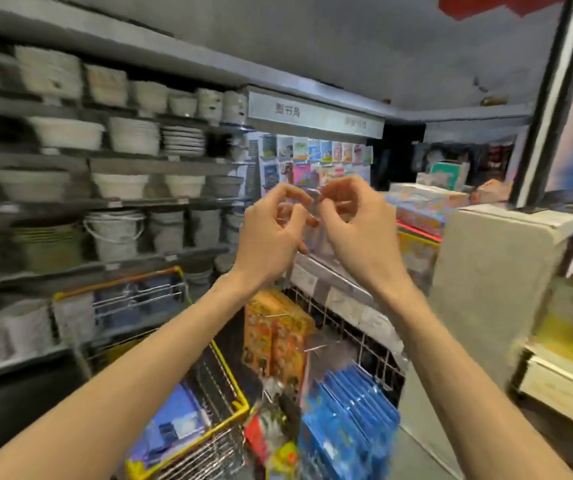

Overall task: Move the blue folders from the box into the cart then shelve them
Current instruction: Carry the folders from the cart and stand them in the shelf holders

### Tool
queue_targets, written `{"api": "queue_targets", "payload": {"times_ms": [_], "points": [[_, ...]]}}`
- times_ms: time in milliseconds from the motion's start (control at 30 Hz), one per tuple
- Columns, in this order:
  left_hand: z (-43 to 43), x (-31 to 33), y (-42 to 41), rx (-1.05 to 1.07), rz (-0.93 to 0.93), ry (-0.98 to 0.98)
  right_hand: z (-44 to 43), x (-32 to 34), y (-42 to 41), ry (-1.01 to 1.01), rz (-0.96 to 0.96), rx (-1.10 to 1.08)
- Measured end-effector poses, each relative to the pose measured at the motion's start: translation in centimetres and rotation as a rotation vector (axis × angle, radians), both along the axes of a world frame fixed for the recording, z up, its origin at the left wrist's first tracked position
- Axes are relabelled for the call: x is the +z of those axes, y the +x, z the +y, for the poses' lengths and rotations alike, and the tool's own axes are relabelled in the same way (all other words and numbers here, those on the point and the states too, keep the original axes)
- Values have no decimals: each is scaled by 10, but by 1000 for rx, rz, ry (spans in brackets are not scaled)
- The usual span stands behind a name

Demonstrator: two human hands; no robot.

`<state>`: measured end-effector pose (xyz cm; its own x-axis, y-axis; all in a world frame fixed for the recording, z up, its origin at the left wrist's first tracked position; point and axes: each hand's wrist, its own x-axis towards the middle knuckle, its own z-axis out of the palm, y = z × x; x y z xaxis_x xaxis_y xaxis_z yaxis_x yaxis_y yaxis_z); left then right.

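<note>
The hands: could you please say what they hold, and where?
The left hand and right hand pinch a small grey item between them; too blurred to identify.

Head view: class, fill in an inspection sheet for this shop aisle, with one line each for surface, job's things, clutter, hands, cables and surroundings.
surface: no worktable seen; a wire rack stands below the hands.
job's things: blue folders stand in rows at lower right; yellow-rimmed cart at lower left holds blue packs.
clutter: orange packs beside the cart.
hands: left hand and right hand are raised, both pinching a small blurred thing.
cables: nothing seen.
surroundings: shelves of white bowls and buckets on the left; overhead sign.
</note>
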<state>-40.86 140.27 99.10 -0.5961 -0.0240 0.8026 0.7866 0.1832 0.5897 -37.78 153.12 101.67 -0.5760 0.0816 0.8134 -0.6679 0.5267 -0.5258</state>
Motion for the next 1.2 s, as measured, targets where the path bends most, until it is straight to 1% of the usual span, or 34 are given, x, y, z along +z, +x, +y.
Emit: {"api": "queue_targets", "payload": {"times_ms": [133, 267, 333, 467, 600, 667, 733, 967, 1100, 1200], "points": [[-66, -60, -28, 138, -138, -19, -65, -46, -34, 38, -157, 25], [-127, -116, -67, 184, -260, -49, -119, -90, -67, 108, -300, 52], [-156, -138, -90, 208, -313, -33, -148, -113, -88, 133, -349, 58], [-214, -186, -144, 208, -456, 10, -208, -160, -146, 171, -464, 25], [-263, -251, -185, 183, -626, 39, -255, -223, -197, 155, -595, -8], [-288, -288, -202, 183, -726, 1, -278, -261, -218, 151, -696, -6], [-308, -324, -213, 198, -846, -37, -295, -299, -233, 156, -801, 2], [-335, -416, -259, 237, -1252, 21, -318, -400, -282, 148, -1064, -2], [-351, -455, -293, 271, -1390, -72, -331, -445, -316, 114, -1175, 16], [-364, -469, -318, 309, -1482, -38, -341, -470, -348, 121, -1246, 61]]}}
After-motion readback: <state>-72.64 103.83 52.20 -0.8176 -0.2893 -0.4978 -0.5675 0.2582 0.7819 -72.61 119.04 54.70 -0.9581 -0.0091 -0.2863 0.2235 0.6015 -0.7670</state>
